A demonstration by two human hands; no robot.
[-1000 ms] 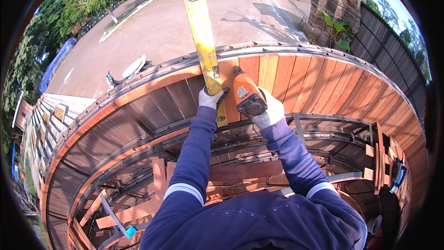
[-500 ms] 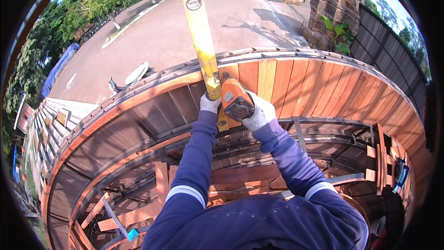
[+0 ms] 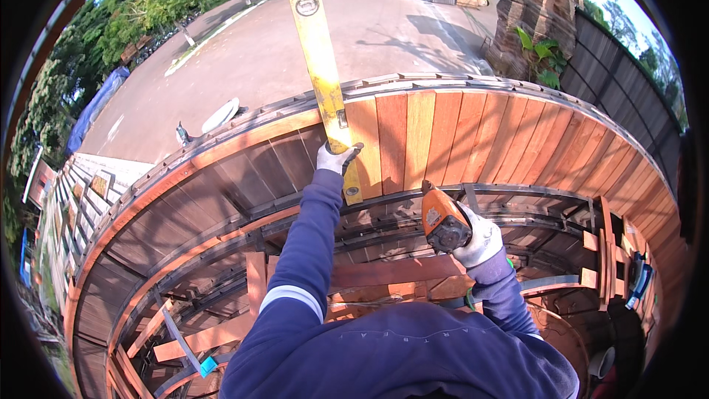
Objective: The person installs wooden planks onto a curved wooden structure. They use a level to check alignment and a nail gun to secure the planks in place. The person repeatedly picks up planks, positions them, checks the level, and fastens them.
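Left hand: gloved left hand [image 3: 338, 157], centre of the frame, fingers closed round the lower part of the level; the low grip probably steadies the long piece against the boards.
Level: yellow level [image 3: 317, 44], running from the top middle of the frame down to the centre, a little tilted; it crosses the rim [image 3: 286, 117], which likely takes some of its weight.
Right hand: gloved right hand [image 3: 480, 240], right of centre, fingers wrapped round the power tool's grip; how the trigger finger sits, I cannot tell.
Power tool: orange power tool [image 3: 443, 218], right of centre, nose pointing up and slightly left, below the boards; whether the nose touches the frame behind it, I cannot tell.
Boards: reddish boards [image 3: 450, 133], upper right of centre, side by side in a curve, seemingly cut and angled to follow the bend.
Panels: darker panels [image 3: 229, 185], left of centre, carrying on the same curve.
Frame: dark ribs [image 3: 524, 193], right of centre, curved along the boards' lower edge, apparently to back them.
Loose plank: brown plank [image 3: 399, 272], lower middle, lying across the inside.
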